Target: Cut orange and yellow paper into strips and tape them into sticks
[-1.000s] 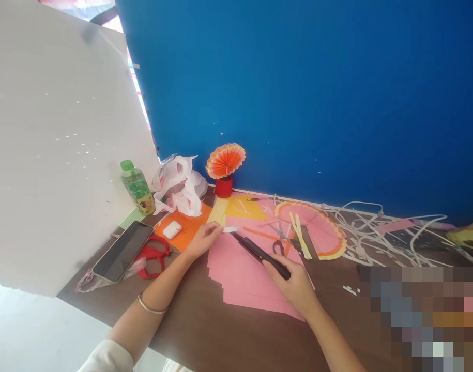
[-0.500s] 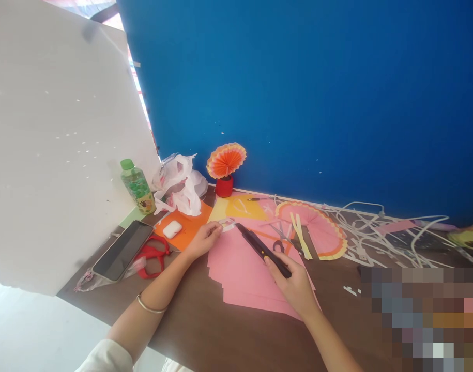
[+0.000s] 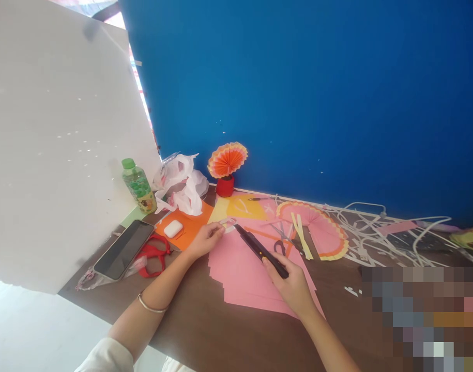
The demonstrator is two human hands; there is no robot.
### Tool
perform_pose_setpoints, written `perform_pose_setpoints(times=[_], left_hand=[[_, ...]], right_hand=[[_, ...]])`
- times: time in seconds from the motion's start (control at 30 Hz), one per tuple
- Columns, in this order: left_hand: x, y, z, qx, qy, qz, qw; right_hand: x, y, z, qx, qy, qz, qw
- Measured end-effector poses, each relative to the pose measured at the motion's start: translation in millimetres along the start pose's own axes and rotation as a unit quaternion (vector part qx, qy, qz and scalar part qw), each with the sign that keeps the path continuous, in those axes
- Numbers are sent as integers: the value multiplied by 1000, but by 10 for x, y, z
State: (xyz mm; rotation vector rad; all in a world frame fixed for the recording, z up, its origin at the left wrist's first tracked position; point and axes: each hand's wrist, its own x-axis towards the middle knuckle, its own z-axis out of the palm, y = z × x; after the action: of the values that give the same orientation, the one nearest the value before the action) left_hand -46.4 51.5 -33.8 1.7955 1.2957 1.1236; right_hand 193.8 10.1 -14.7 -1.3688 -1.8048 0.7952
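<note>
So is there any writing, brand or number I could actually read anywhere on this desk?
None can be read.
The bottle has a green and yellow label with print on it, too small and blurred to read.
The phone screen is dark and shows no text.
The black cutter held in the right hand has a yellow spot, no legible marking.

The black cutter (image 3: 260, 250) in the right hand (image 3: 294, 287) has swung up — its tip now meets the small white strip (image 3: 227, 223).
</note>
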Motion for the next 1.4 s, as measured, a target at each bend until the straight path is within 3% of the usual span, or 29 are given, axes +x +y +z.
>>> perform_pose_setpoints(times=[0.3,0.53,0.73,0.93,1.23,1.4], left_hand=[[12,-36,26,-10,13,-23,1000],[18,-8,43,-29,34,-45,998],[26,49,-9,-100,102,-70,987],[34,45,-10,-113,101,-73,986],[21,68,-5,-129,98,-85,983],[8,42,57,-133,80,-84,984]], right_hand=[[-3,3,13,-34,-1,-27,999],[-18,18,55,-74,30,-100,992],[-47,73,152,-120,-1,-165,979],[13,173,95,-180,141,-177,957],[171,370,-103,-256,170,-100,946],[235,550,-338,-348,222,23,911]])
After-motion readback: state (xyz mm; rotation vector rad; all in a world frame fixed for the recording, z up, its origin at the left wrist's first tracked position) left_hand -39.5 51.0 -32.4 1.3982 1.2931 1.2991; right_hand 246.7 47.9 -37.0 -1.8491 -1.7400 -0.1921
